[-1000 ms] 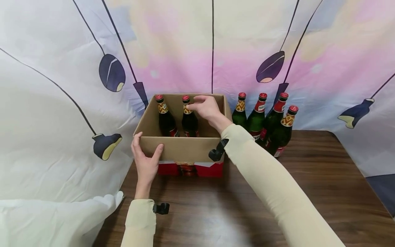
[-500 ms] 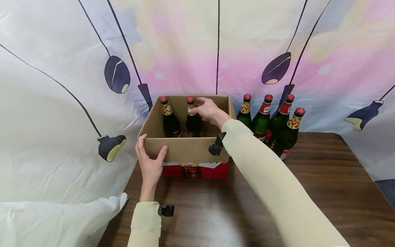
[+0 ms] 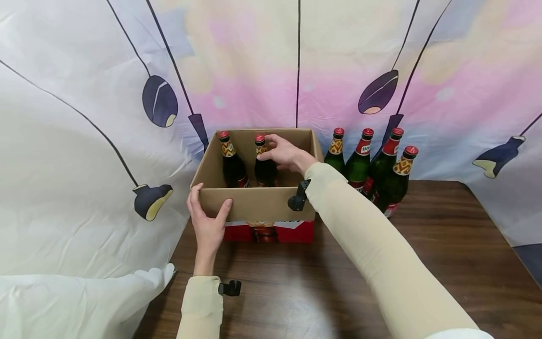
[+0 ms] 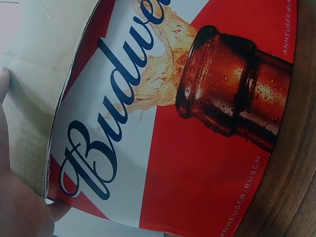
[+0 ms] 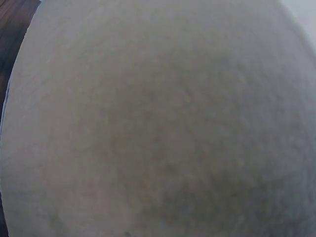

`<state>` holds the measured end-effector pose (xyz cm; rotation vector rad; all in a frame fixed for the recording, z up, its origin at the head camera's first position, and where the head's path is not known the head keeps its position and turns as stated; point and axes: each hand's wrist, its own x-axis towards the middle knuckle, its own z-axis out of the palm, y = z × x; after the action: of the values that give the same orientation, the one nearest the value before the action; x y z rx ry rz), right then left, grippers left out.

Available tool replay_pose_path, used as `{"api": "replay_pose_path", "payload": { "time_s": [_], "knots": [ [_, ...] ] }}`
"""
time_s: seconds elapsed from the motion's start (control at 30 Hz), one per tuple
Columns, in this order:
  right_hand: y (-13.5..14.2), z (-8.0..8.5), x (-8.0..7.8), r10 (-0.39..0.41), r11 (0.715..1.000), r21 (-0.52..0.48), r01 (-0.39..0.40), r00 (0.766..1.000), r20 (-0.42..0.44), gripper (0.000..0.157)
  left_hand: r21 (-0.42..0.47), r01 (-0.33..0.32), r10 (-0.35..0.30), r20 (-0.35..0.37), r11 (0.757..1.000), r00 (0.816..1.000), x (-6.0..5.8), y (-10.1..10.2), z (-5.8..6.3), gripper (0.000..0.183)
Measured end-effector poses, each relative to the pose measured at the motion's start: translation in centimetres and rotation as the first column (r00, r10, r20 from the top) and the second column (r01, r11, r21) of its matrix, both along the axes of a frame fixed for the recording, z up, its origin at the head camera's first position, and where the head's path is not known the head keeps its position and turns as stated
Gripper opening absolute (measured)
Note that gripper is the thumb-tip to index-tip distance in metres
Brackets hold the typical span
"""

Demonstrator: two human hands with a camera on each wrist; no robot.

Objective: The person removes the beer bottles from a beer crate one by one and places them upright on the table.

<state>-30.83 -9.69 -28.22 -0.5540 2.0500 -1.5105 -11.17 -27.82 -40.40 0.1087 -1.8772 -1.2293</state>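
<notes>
While our left hand (image 3: 207,228) pinches the front wall of the box (image 3: 258,205), our right hand (image 3: 284,154) has its thumb by the neck of one bottle (image 3: 266,175) inside; we cannot tell if it grips. If that hold is loose, a bump could knock it into the second bottle (image 3: 234,170), left of our fingers.

On my feed it's a curtained-off nook, home or lab unclear: printed drape (image 3: 254,70) behind a wooden counter (image 3: 440,249).
</notes>
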Motion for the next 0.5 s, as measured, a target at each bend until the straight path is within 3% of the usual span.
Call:
{"api": "replay_pose_path", "payload": {
  "time_s": [0.13, 0.27, 0.4, 0.5],
  "knots": [
    [-0.33, -0.17, 0.12, 0.017, 1.000, -0.017, -0.018, 0.998, -0.056, 0.053, 0.000, -0.004, 0.004, -0.007, 1.000, 1.000, 0.18, 0.05, 0.10, 0.076],
    [-0.49, -0.34, 0.22, 0.096, 0.995, 0.039, -0.092, 0.988, -0.122, 0.053, -0.001, -0.012, 0.012, -0.008, 1.000, 1.000, 0.16, 0.16, 0.17, 0.077],
    [-0.44, -0.50, 0.40, 0.131, 0.988, 0.111, -0.110, 0.970, -0.206, 0.046, 0.000, -0.016, 0.016, -0.005, 1.000, 1.000, 0.04, 0.39, 0.34, 0.076],
    [-0.34, -0.70, 0.64, 0.138, 0.985, 0.144, -0.098, 0.943, -0.302, 0.040, 0.003, -0.019, 0.019, -0.001, 1.000, 1.000, 0.03, 0.57, 0.53, 0.075]
  ]
}}
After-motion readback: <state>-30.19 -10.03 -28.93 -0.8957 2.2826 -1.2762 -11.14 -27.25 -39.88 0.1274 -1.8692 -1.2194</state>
